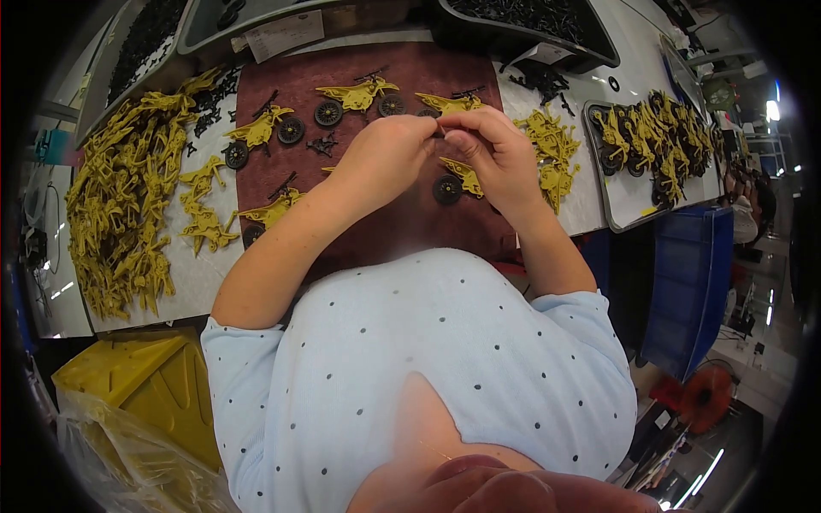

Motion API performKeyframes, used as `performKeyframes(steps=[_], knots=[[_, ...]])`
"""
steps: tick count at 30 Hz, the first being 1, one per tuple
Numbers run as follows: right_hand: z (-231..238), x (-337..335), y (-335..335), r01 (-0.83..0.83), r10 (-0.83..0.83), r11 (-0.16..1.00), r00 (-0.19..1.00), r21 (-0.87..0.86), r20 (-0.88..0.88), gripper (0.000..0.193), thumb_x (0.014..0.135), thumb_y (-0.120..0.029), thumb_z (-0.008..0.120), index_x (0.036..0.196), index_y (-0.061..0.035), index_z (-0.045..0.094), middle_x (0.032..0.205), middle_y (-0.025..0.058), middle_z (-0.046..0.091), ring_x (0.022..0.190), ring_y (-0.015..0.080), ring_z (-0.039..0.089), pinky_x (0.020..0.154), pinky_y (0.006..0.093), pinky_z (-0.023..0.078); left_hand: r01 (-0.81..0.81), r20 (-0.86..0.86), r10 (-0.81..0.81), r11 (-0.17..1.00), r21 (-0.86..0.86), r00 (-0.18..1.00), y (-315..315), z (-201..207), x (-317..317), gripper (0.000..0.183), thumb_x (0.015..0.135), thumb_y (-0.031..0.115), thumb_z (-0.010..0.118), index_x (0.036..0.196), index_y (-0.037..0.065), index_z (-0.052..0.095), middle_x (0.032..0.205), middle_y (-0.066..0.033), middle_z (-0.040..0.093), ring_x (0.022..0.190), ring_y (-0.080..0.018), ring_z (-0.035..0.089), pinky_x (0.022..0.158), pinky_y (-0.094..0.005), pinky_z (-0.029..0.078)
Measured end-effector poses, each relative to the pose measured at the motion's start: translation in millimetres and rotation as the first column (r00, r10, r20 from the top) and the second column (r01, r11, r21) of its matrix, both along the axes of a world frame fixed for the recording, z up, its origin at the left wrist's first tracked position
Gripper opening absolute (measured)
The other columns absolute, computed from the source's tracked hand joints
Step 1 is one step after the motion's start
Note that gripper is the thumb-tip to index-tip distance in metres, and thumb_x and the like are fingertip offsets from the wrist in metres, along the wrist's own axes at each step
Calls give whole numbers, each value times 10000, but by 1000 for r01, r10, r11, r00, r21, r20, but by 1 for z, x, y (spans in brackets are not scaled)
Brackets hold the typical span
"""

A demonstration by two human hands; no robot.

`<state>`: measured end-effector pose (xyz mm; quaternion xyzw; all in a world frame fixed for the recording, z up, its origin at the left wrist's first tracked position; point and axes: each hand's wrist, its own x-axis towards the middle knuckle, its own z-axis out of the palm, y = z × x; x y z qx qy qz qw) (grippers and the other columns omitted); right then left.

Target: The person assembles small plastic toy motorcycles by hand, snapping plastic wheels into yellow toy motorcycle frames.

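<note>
My left hand (389, 154) and my right hand (500, 162) meet above the maroon cloth (363, 231), fingertips pinched together. A small dark piece (440, 132) shows between them; its kind is mostly hidden by the fingers. Around them on the cloth lie yellow toy motorbikes with black wheels: one motorbike (355, 96) beyond my left hand, another (261, 130) to its left, and one (278, 209) by my left forearm. Beneath my right hand a motorbike (462, 178) is partly covered. Small black parts (321, 145) lie beside my left wrist.
A large heap of yellow motorbike bodies (128, 205) covers the table's left side; a smaller pile (552, 154) sits right of the cloth. The grey tray (617, 209) at right holds wheeled motorbikes. Bins of black parts (530, 43) line the back. Blue crates (691, 291) stand at right.
</note>
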<state>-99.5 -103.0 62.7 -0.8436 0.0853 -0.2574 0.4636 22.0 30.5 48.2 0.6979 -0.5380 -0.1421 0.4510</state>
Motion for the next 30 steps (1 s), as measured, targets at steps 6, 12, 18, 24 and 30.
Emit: performKeyframes(steps=[6,12,18,24,30], knots=[[6,-21,-2,-53,53,962,999,-266,-6,194,792,-55,701,978,-24,655,861,78,637,784,206,622,654,302,505,-5,403,-16,999,51,915,-12,5,-6,53,782,76,626,815,43,600,733,-95,608,769,-293,589,674,-399,431],[-3,-45,-8,196,-209,974,971,-110,-115,141,773,-40,704,884,-14,621,815,72,637,685,144,619,597,264,500,90,530,-70,996,-13,845,-36,-3,-22,105,748,120,668,808,78,593,721,-50,605,752,-250,587,672,-365,400],[-8,-68,-20,303,-318,807,946,508,-58,130,881,-28,618,1002,18,609,859,55,643,759,87,618,673,212,506,147,491,-167,986,79,855,-42,-12,-27,238,732,189,724,898,76,598,856,-48,599,861,-239,574,735,-365,407],[-23,-81,-27,266,-227,836,964,481,-140,214,910,-47,607,1105,40,600,854,56,634,750,94,609,691,210,500,169,507,-225,974,154,832,-42,-28,-37,338,663,227,771,908,70,599,920,-52,561,923,-240,531,764,-360,413],[-24,-79,-30,236,-158,849,967,473,-199,180,907,-60,615,1060,32,637,852,49,644,730,91,611,661,213,508,88,563,-165,983,162,810,-45,-39,-45,323,617,204,776,832,71,575,849,-56,543,876,-244,529,752,-357,409]])
